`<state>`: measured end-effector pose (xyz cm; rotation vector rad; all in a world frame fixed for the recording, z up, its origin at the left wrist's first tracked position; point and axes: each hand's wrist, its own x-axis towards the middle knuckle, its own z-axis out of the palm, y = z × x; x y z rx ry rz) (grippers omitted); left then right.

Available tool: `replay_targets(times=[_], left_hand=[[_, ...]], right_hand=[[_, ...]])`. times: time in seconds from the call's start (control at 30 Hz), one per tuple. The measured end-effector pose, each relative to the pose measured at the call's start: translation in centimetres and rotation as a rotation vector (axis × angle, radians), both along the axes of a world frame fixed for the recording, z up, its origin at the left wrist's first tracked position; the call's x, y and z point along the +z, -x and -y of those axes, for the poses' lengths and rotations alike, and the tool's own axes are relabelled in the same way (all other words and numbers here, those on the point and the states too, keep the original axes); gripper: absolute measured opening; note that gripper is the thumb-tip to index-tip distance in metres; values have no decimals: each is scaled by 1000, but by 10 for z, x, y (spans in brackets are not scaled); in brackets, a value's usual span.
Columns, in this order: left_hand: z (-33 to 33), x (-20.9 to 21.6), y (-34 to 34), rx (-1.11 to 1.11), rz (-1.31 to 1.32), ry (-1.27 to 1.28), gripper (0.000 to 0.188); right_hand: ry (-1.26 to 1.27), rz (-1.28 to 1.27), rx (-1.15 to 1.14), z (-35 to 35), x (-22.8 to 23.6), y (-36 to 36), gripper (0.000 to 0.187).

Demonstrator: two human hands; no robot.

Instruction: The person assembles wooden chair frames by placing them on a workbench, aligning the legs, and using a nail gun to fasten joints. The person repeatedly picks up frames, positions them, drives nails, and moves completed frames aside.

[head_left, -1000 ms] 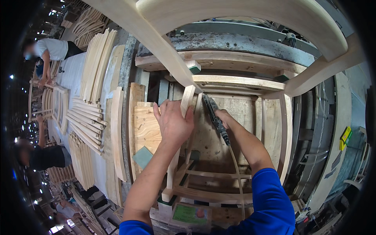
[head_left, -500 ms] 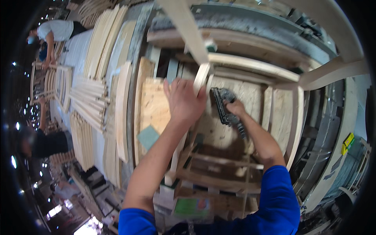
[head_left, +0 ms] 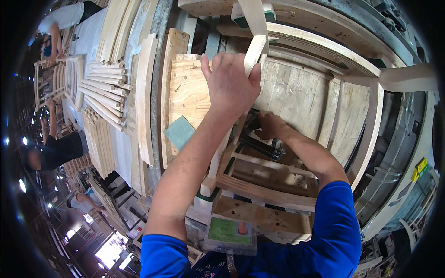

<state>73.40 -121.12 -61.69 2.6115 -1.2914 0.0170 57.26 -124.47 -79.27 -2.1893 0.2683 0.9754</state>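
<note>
A pale wooden chair frame (head_left: 324,51) lies on the bench, with its legs rising toward the top of the view. My left hand (head_left: 230,85) is closed over the frame's left rail (head_left: 255,52), thumb on the inner side. Inside the frame, my right hand (head_left: 272,126) is wrapped round a black nail gun (head_left: 265,148). The nail gun lies close to the inner face of the left rail, nearer to me than my left hand. Its nose is partly hidden, so contact with the wood cannot be made out.
Left of the frame are a plywood block (head_left: 189,88) and a grey-green square pad (head_left: 180,132). Beyond lie stacked wooden strips (head_left: 119,30) and round rods (head_left: 104,92). Two people work at the far left. A badge (head_left: 229,231) hangs at my chest.
My right hand has brought the nail gun toward me and turned it against the left rail. My left hand keeps its grip on the rail. The whole view has shifted slightly.
</note>
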Motion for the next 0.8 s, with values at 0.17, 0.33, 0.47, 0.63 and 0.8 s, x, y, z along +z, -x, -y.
replay_targets(times=[0.17, 0.33, 0.47, 0.63, 0.8], left_hand=[[1, -2, 0, 17, -15, 3, 32], [5, 0, 0, 13, -13, -19, 33], [0, 3, 0, 12, -34, 5, 36], [7, 8, 1, -16, -50, 46, 35], [0, 3, 3, 38, 17, 16, 33]], right_hand=[[1, 8, 25, -7, -6, 0, 83], [17, -13, 14, -6, -12, 2, 84], [-65, -30, -73, -1, -6, 11, 76], [-470, -209, -783, 30, -29, 66, 52], [-1512, -257, -1653, 68, -41, 99, 43]])
